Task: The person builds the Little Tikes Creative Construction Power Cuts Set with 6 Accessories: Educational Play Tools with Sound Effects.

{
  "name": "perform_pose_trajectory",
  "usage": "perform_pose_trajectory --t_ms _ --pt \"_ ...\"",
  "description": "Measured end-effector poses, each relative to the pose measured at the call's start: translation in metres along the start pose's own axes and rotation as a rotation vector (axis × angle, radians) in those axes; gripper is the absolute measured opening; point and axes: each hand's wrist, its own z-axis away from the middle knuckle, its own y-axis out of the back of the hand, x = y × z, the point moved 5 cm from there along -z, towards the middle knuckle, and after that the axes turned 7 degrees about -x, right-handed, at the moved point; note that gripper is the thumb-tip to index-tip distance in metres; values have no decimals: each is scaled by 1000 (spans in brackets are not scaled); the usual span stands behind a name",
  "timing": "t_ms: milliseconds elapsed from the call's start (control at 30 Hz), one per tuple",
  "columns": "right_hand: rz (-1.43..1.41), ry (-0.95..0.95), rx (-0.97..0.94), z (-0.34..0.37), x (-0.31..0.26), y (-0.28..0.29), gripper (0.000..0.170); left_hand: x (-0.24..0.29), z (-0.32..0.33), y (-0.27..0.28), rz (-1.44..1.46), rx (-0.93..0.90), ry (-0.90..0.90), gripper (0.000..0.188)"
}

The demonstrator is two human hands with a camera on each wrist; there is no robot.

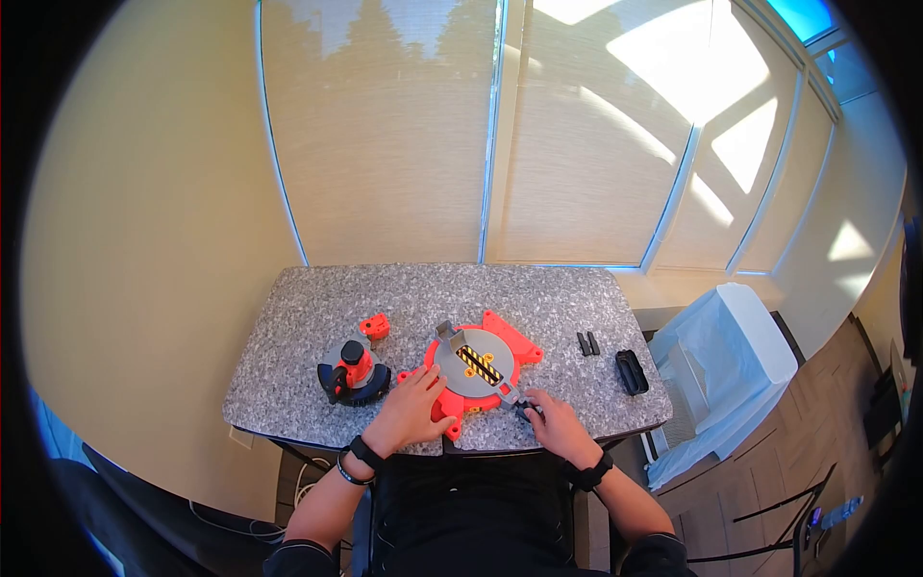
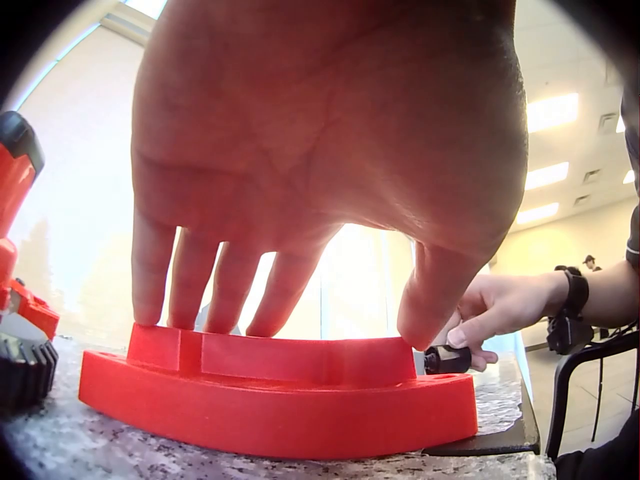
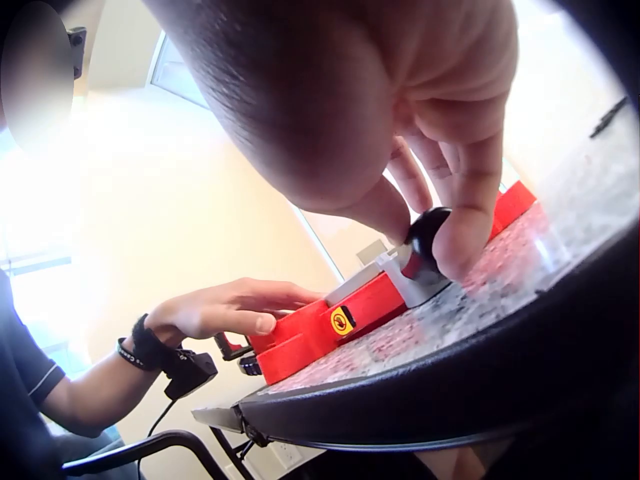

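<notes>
A toy miter saw base lies on the granite-patterned table, with a red body (image 1: 514,338) and a round grey turntable (image 1: 490,344) that has a black-and-yellow striped slot. My left hand (image 1: 413,409) rests on the left side of the base; in the left wrist view its straight, spread fingers and thumb touch the red top edge. At the front right, my right hand (image 1: 562,428) pinches the black knob (image 3: 430,238) at the end of the turntable's grey arm. Its fingertips partly hide the knob in the head view.
Left of the base stands a red and black toy saw head (image 1: 356,363), with a small red block (image 1: 375,327) behind it. To the right lie two small black pieces (image 1: 587,343) and a black open tray-like part (image 1: 632,373). A lined white bin (image 1: 721,375) stands beside the table.
</notes>
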Motion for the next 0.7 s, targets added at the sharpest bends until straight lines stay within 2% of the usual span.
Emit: perform_pose_trajectory --t_ms 67,167,367,600,667,700 --pt "-10 -52 -67 -1 1 -1 39 0 0 0 2 -1 0 73" --pt "33 23 -38 2 -10 2 45 0 0 0 -4 -1 0 73" --pt "-1 -8 -63 1 -7 0 51 1 0 0 -6 6 -5 72" --pt "-16 -30 -33 0 -2 -1 44 1 1 2 7 11 -5 73" --pt "44 95 75 0 4 -3 41 1 0 2 7 9 -3 73" --pt "44 95 75 -1 5 -3 41 1 0 1 4 5 -3 73"
